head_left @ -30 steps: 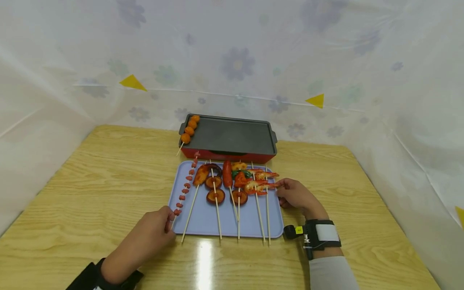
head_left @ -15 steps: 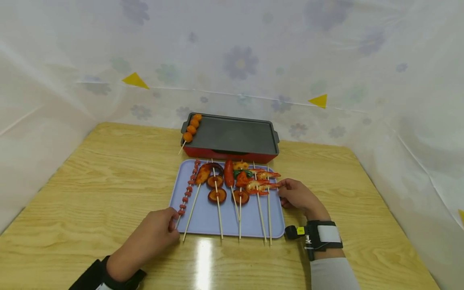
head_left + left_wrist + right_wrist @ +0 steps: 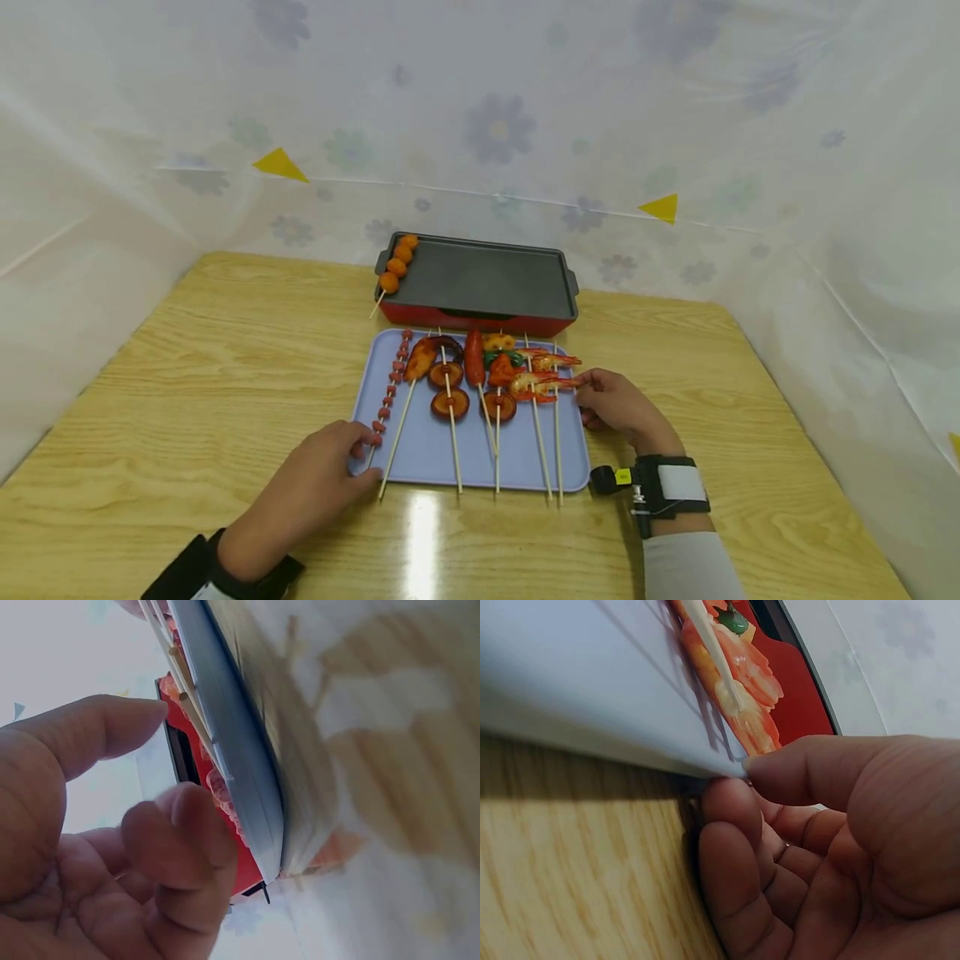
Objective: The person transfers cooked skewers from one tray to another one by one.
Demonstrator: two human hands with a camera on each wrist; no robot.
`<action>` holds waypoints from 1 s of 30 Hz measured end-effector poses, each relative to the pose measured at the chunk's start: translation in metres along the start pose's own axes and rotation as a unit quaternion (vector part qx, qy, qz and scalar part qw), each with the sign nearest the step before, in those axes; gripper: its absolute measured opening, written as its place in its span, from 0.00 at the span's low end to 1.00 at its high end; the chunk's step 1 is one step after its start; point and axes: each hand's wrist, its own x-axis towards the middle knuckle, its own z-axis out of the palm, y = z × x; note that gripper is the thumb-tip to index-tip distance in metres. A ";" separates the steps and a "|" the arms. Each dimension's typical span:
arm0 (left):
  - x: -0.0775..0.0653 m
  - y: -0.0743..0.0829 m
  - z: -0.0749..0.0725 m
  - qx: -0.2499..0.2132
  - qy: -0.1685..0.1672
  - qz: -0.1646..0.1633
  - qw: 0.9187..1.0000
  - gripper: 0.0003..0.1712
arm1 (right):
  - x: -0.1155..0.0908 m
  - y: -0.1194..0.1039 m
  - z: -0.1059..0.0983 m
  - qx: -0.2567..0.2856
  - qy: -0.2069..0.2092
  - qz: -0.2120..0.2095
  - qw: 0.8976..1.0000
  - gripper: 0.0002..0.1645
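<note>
In the head view my left hand (image 3: 324, 467) is at the front left of the lilac tray (image 3: 420, 462), beside a skewer of small red meat pieces (image 3: 392, 390). The left wrist view shows its thumb apart from the loosely bent fingers, with nothing between them. My right hand (image 3: 617, 407) pinches the tray's right rim between thumb and fingers, close by the shrimp skewers (image 3: 536, 385). Also on the tray lie a squid skewer (image 3: 422, 360), a mushroom skewer (image 3: 450, 404), a sausage skewer (image 3: 474, 358) and a mixed skewer with a mushroom (image 3: 498, 406).
Behind the tray stands a red grill with a dark plate (image 3: 480, 279). A skewer of orange balls (image 3: 396, 267) lies at its left end, stick over the front edge. Several stick ends overhang the tray's front. A flowered sheet (image 3: 495, 125) hangs behind the wooden table (image 3: 225, 375).
The meat skewer has come down onto the tray's left side. My left hand has let go of its stick, thumb and fingers parting. The right hand keeps its hold on the rim.
</note>
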 end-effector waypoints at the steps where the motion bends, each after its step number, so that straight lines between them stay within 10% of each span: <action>1: 0.000 0.000 0.000 -0.003 0.004 0.004 1.000 0.16 | 0.000 0.000 0.000 -0.001 0.000 -0.001 1.000 0.16; 6: 0.002 -0.001 -0.001 0.008 0.049 0.078 0.996 0.23 | 0.001 0.000 0.000 0.004 0.002 0.007 1.000 0.16; 11: -0.003 -0.003 -0.001 0.157 0.082 0.168 0.970 0.48 | 0.001 0.000 0.000 0.006 -0.002 0.009 1.000 0.16; 23: -0.004 0.005 -0.014 0.195 0.108 0.161 0.962 0.45 | 0.000 0.001 -0.001 0.003 0.000 0.006 1.000 0.15; 30: 0.020 0.011 -0.037 0.215 0.163 0.209 0.940 0.41 | 0.000 0.001 -0.001 0.005 0.002 0.008 1.000 0.15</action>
